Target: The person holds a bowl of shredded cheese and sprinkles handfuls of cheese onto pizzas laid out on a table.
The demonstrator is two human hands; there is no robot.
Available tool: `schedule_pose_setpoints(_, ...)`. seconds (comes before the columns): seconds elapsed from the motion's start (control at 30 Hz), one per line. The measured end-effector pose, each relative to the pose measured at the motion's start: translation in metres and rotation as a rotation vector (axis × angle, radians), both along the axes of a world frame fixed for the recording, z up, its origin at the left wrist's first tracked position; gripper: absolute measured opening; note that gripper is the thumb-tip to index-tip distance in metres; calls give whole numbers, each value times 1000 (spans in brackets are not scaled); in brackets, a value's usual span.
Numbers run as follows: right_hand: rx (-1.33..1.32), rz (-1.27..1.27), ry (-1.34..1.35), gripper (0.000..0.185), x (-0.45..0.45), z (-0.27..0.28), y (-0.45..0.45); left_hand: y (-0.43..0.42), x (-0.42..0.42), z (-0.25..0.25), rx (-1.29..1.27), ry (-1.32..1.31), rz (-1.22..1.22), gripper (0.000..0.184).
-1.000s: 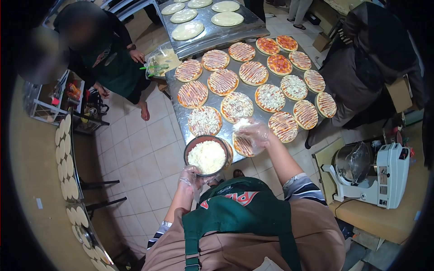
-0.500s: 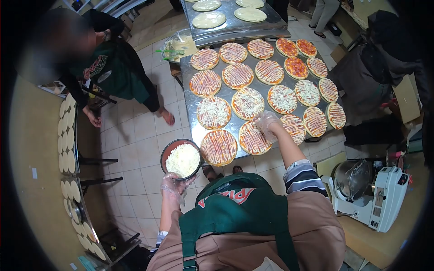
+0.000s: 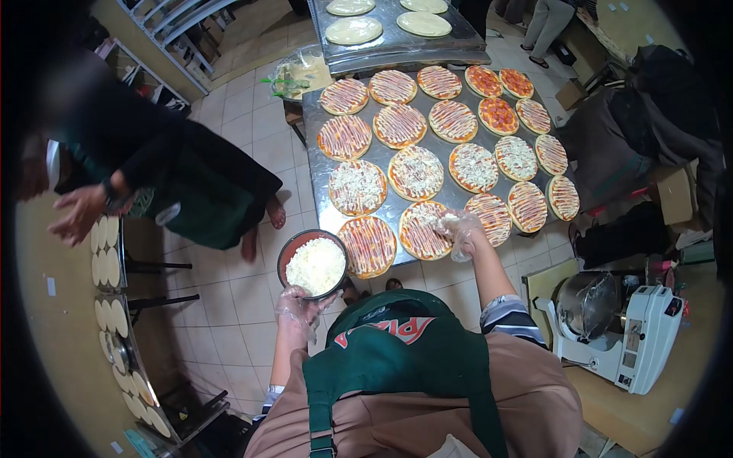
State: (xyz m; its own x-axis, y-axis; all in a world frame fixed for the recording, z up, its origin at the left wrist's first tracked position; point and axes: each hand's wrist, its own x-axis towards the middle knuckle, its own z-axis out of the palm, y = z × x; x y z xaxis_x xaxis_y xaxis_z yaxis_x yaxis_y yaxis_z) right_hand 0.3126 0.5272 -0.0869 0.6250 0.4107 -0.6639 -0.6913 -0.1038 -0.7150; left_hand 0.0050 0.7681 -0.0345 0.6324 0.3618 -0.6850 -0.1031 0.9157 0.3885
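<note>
My left hand (image 3: 299,309), in a clear plastic glove, grips a dark round bowl (image 3: 284,258) by its near side. Grated white cheese (image 3: 316,266) fills much of it. Over the right edge of a sauced pizza (image 3: 418,238) in the front row is my right hand (image 3: 461,231), also gloved, its fingers bunched around a little grated cheese. Some cheese shreds lie on the upper part of that pizza. To its left is a pizza with only striped sauce (image 3: 367,247); behind it sits a cheese-covered pizza (image 3: 416,174).
Several more pizzas stand in rows on the metal table (image 3: 321,172). Behind is a raised metal surface with pale dough rounds (image 3: 353,30). A co-worker (image 3: 191,164) stands at left by trays of dough bases (image 3: 114,317). A white mixer (image 3: 649,336) is at right.
My right hand has shifted slightly right and down, and cheese now shows on the front pizza. The bowl moved slightly right. The co-worker has stepped and turned, with a hand raised.
</note>
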Motion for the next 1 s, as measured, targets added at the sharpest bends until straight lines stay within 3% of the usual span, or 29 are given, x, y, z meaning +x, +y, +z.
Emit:
schedule_pose_setpoints(0.13, -182, -38, -122, 26, -21, 4, -2, 2, 13, 2, -14, 0, -12, 72)
schedule_pose_setpoints(0.23, -170, -44, -98, 19, -28, 13, 6, 0, 19, 4, -22, 1, -18, 72)
schedule_pose_setpoints(0.3, -255, 50, -202, 20, -27, 5, 8, -4, 19, 4, -28, 3, -20, 72)
schedule_pose_setpoints(0.37, -685, 467, -650, 22, -23, -4, 4, 1, 27, 6, -33, 6, -20, 72)
schedule_pose_setpoints(0.47, -799, 491, -647, 28, -23, 8, 2, 1, 20, 6, -41, 5, -18, 71)
schedule_pose_setpoints(0.5, -800, 493, -646, 28, -23, 1, 0, 0, 20, 6, -44, 5, -16, 71)
schedule_pose_setpoints(0.57, -188, -56, -82, 35, -25, -19, -10, 1, 18, 6, -50, 4, -12, 71)
schedule_pose_setpoints(0.6, -190, -54, -83, 35, -27, -16, -15, 2, 18, 7, -53, 2, -10, 71)
schedule_pose_setpoints(0.7, -218, 89, -117, 39, -28, -14, -24, 1, 20, 7, -62, -1, -2, 71)
schedule_pose_setpoints(0.77, -449, 307, -415, 35, -25, -23, -24, -2, 17, 8, -67, -2, 4, 71)
schedule_pose_setpoints(0.8, -449, 308, -415, 35, -24, -19, -23, -3, 16, 8, -69, -2, 7, 71)
schedule_pose_setpoints(0.87, -690, 627, -628, 31, -21, 0, -14, -5, 16, 8, -73, -3, 11, 71)
schedule_pose_setpoints(1.0, -743, 909, -798, 29, -19, 32, 1, -7, 13, 9, -77, -3, 19, 71)
